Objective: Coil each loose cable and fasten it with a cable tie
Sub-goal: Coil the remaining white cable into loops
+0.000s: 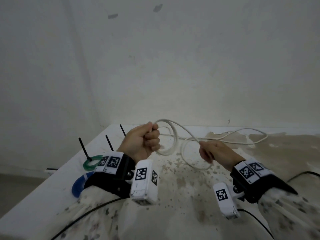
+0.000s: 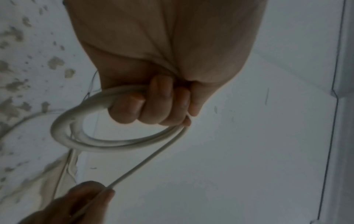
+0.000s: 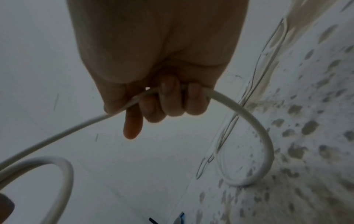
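Both wrists carry cameras; the left hand [image 1: 143,141] grips the coiled white cable [image 1: 170,135], the right hand [image 1: 213,151] pinches its free run. Loops may spring open if the fist loosens; the slack tail [image 1: 242,135] could snag.

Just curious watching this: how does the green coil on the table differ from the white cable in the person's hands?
The green coil lies flat on the table, wound tight; the white cable is held up, only partly looped. A black cable tie stands up from the green coil; the white cable has none. Nobody touches the green coil; the left hand and right hand grip the white one.
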